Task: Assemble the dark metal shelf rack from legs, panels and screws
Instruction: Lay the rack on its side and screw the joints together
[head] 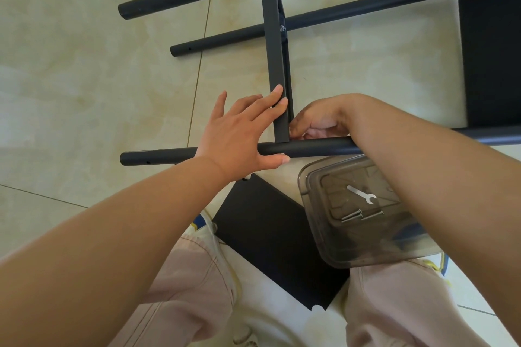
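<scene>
On the tiled floor, rack (275, 59) (matte, dark) under flat-fingered left hand (242, 132); right hand (318, 121) seemingly pinching.

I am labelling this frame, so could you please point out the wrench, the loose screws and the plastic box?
wrench (361, 194): head view, middle of its handle.
loose screws (362, 215): head view, shaft of one screw.
plastic box (306, 200): head view, left wall.

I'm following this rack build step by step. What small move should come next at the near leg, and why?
Probably seat a screw through the near leg into the panel edge. The left hand braces that joint, the right hand works behind it, and the far joints already show screws.
</scene>
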